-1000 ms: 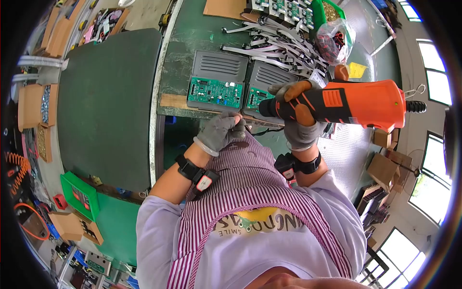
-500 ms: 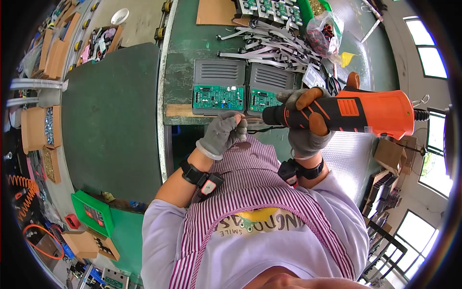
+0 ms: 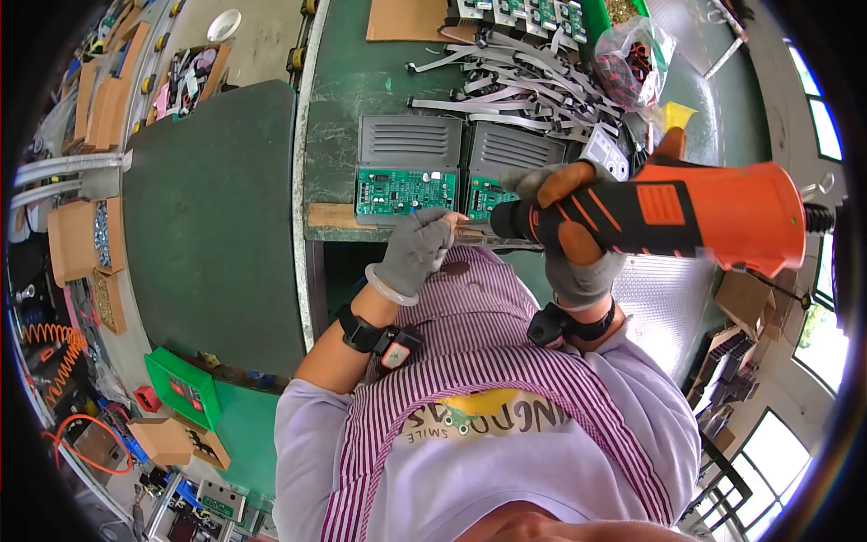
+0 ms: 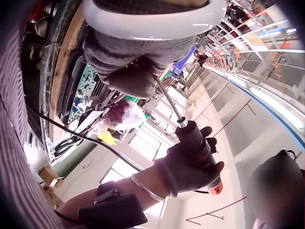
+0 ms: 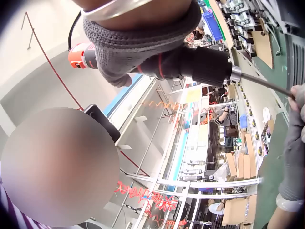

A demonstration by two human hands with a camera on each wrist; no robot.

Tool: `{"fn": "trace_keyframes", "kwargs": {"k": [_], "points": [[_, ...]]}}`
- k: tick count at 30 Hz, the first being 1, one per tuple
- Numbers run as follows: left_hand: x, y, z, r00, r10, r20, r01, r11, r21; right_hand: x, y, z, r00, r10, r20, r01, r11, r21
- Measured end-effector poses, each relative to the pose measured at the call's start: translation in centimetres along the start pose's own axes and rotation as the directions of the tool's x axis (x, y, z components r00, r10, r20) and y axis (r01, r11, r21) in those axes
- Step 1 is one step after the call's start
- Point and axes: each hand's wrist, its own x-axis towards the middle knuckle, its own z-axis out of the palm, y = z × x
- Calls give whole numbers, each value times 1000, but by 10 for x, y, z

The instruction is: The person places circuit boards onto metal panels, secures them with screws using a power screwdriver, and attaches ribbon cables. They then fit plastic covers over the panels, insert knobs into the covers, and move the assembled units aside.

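In the head view my gloved right hand (image 3: 578, 248) grips an orange and black electric screwdriver (image 3: 673, 212), held level with its nose toward the left. Its long steel bit (image 5: 264, 83) reaches across to my left hand (image 3: 411, 248), whose curled fingers pinch it near the tip. Those fingers hide the very end of the bit. Just beyond the hands, two grey ribbed plastic housings lie side by side; the left housing (image 3: 409, 138) has a green circuit board (image 3: 406, 191) in its near half. A second board (image 3: 486, 197) in the right housing (image 3: 513, 144) is partly covered by my right hand.
Loose ribbon cables (image 3: 533, 86) are heaped behind the housings, near a clear bag (image 3: 632, 63) of dark parts. A wooden strip (image 3: 334, 215) runs along the bench's front edge. Left stands a dark green board surface (image 3: 212, 217), with a green bin (image 3: 181, 388) below it.
The screwdriver and right hand have shifted slightly right and down in the head view, and the bit now shows between the hands. My left hand keeps its pinch.
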Motion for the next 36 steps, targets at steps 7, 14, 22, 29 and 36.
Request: {"fn": "trace_keyframes", "kwargs": {"k": [7, 14, 22, 29, 36], "points": [[31, 21, -14, 923, 353, 155, -54, -280, 959, 18, 53, -20, 994, 85, -76, -93, 990, -110], [41, 11, -19, 967, 240, 86, -3, -325, 946, 17, 66, -17, 985, 172, -28, -173, 935, -309], [41, 14, -24, 961, 252, 109, -34, -284, 958, 6, 74, -11, 977, 212, -10, -205, 932, -298], [41, 14, -27, 960, 238, 148, -79, -276, 958, 18, 77, 4, 980, 161, -120, -199, 861, -467], [45, 4, -34, 930, 308, 201, -130, -238, 963, 18, 75, 10, 982, 160, -104, -191, 847, -497]]}}
